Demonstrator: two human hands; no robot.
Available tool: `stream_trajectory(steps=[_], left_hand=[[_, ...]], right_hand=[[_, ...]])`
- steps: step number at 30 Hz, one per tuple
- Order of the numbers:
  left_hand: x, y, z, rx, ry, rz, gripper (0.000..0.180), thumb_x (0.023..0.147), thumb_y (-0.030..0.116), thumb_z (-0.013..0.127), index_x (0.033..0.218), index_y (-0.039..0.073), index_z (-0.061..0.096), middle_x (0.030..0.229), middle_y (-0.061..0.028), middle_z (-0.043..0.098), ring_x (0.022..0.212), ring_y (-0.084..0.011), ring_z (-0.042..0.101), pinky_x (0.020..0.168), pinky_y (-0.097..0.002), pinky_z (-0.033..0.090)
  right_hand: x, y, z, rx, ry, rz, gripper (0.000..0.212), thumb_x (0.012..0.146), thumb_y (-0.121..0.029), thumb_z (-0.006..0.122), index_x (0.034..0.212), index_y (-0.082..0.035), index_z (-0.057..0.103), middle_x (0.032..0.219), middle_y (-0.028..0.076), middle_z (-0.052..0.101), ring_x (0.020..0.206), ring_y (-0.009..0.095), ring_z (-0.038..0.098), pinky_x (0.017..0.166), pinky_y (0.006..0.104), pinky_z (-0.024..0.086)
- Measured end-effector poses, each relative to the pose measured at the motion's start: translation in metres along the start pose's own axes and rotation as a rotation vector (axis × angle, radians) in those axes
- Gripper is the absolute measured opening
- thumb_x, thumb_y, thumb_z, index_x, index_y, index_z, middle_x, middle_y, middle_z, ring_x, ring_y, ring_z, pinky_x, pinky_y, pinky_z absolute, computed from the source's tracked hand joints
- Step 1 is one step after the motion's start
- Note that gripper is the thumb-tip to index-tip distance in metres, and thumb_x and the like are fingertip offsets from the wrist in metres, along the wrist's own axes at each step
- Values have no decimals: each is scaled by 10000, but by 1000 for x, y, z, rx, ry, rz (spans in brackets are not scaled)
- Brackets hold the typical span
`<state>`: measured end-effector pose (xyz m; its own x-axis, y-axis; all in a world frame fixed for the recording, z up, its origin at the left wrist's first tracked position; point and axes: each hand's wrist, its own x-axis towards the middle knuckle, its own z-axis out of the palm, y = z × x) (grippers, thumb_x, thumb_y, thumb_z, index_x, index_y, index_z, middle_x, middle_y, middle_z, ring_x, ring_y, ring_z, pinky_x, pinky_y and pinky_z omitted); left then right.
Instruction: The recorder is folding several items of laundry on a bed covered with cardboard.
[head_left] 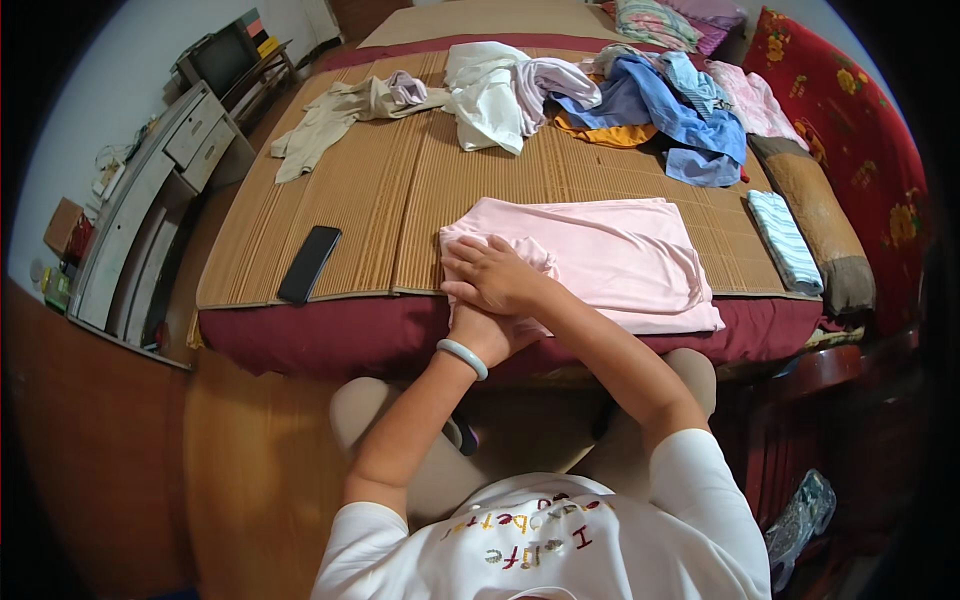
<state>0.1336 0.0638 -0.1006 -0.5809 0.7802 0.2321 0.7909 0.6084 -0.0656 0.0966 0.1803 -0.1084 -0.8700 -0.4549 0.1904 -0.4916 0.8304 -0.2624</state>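
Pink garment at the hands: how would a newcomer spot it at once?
At the near edge of the brown bed mat, the right hand lies over the left hand. Beneath them and stretching right is the pink garment, plain and mostly flat, unlike the crumpled clothes behind and the striped folded cloth to its right.

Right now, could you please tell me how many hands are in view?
2: the right hand lies over the left hand, which it partly hides, both at the near-left part of the pink garment.
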Motion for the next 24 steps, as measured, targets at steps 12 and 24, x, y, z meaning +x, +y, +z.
stream_trajectory(steps=[12,24], left_hand=[[2,-15,-23,-176,-223,0,780,898,613,527,1479,108,402,1571,-150,297,1441,-365,266,1113,-643,214],[1,-22,-26,-257,-256,-10,724,931,603,498,1479,136,425,1600,-173,241,1475,-369,222,1152,-585,201]], right_hand=[[51,50,2,6,-50,322,703,972,-586,376,1515,-140,367,1606,137,255,1499,283,199,1205,501,121],[-102,159,-52,-293,196,884,660,974,-545,380,1494,-138,380,1522,178,380,1463,365,256,1168,638,102]])
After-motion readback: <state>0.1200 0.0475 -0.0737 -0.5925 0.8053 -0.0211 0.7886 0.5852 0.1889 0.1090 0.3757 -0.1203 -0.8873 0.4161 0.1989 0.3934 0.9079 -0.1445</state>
